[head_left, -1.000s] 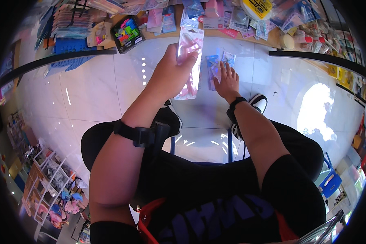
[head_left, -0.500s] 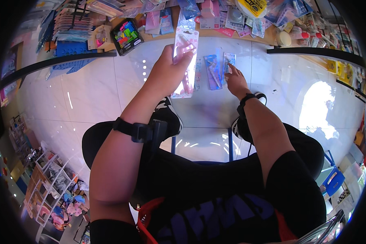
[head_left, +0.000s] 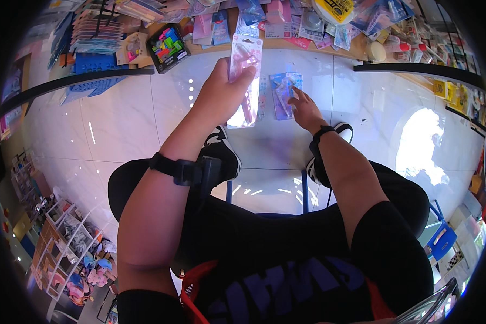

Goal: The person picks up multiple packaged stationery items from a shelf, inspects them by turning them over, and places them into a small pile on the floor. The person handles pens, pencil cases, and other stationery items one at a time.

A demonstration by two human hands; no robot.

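Observation:
My left hand (head_left: 224,89) is closed around a tall pink-and-white blister pack (head_left: 248,51), thumb on its front. A slim pink pen-like item shows through the clear front. My right hand (head_left: 308,109) has its fingertips on a small light-blue pack (head_left: 294,80), gripping its near right part. This pack overlaps a blue-purple pack (head_left: 283,112) with a slim pale item in it, lying on the tiled floor. Part of the purple pack is hidden under the blue one. Another pale clear pack (head_left: 262,100) shows partly behind the pink pack.
A low shelf (head_left: 210,48) crowded with packaged goods runs across the far side. On it stands a black box of colourful small pieces (head_left: 168,47). Dark shelf rails (head_left: 416,68) jut in from both sides. My shoes (head_left: 221,154) flank the packs; a white rack (head_left: 65,237) stands lower left.
My right hand has moved left, bringing the light-blue pack from beside the purple pack to partly on top of it. The left hand stays almost still with the pink pack.

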